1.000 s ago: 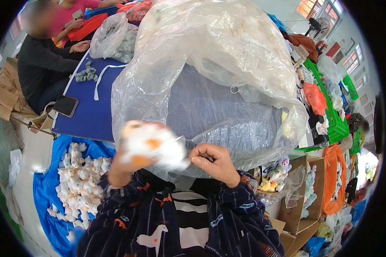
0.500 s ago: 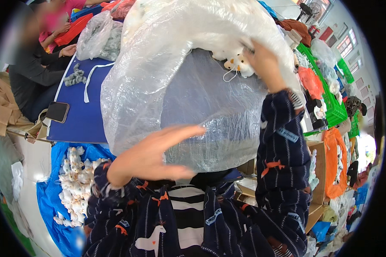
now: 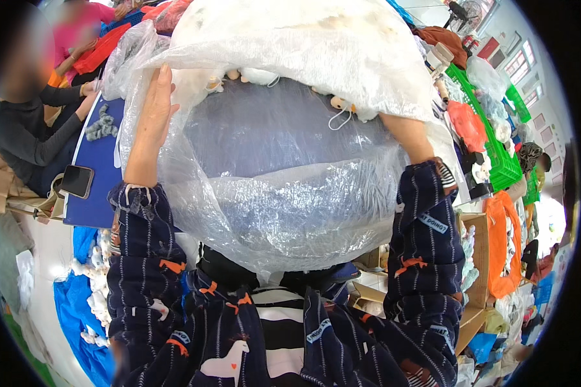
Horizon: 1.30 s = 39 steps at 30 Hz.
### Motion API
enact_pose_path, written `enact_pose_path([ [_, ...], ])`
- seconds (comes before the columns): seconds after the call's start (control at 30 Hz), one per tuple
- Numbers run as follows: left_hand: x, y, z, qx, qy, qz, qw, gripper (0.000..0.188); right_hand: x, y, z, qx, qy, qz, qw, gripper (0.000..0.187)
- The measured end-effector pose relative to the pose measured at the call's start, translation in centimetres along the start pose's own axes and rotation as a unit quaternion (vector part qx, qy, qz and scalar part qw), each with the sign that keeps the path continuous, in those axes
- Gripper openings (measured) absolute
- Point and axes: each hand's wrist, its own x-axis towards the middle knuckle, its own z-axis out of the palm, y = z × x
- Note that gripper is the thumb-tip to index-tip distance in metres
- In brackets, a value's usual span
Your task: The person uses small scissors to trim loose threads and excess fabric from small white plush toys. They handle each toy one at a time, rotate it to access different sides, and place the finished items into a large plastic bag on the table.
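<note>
A large clear plastic bag (image 3: 303,193) lies over the blue table with its mouth toward me, its upper layer (image 3: 290,58) raised over a pile of toys. Along the raised edge small white plush toys show, one with brown-orange spots and a white string loop (image 3: 342,104). My left hand (image 3: 150,122) is at the left side of the mouth, fingers stretched up against the film and holding nothing I can see. At the right side my right hand (image 3: 403,134) reaches under the upper layer beside the spotted toy; its fingers are hidden.
A phone (image 3: 77,182) and a grey fuzzy piece (image 3: 101,124) lie on the table at left, near a seated person in dark sleeves. White plush toys sit on blue sheeting (image 3: 77,316) below. Green crates (image 3: 497,161) and a cardboard box (image 3: 476,258) stand at right.
My left hand has moved from in front of the bag up to the left side of its mouth. My right hand has gone lower, under the upper layer, which now lies flatter and wider.
</note>
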Motion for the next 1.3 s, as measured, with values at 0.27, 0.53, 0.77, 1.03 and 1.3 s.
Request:
enact_pose_path([
  [0.27, 6.1, 1.4, 1.2, 0.306, 0.122, 0.338, 0.882, 0.062, 7.3, 5.6, -1.2, -0.097, 0.158, -0.037, 0.982, 0.038],
  [0.53, 4.9, -1.1, 8.9, 0.391, -0.285, 0.346, 0.804, 0.038, 8.2, 7.5, 1.5, -0.179, 0.141, -0.165, 0.96, 0.03],
  [0.77, 16.8, -5.3, 9.3, 0.477, -0.062, 0.352, 0.803, 0.037, 11.8, 5.4, 5.5, -0.069, 0.016, -0.073, 0.995, 0.031],
  [1.03, 26.7, -7.7, 11.4, 0.521, -0.07, 0.279, 0.804, 0.038, 21.4, 7.4, 6.4, 0.041, -0.075, 0.124, 0.989, 0.037],
  [1.3, 28.8, -7.9, 10.1, 0.534, -0.057, 0.266, 0.8, 0.039, 24.0, 12.7, 12.2, -0.082, 0.065, -0.138, 0.985, 0.034],
])
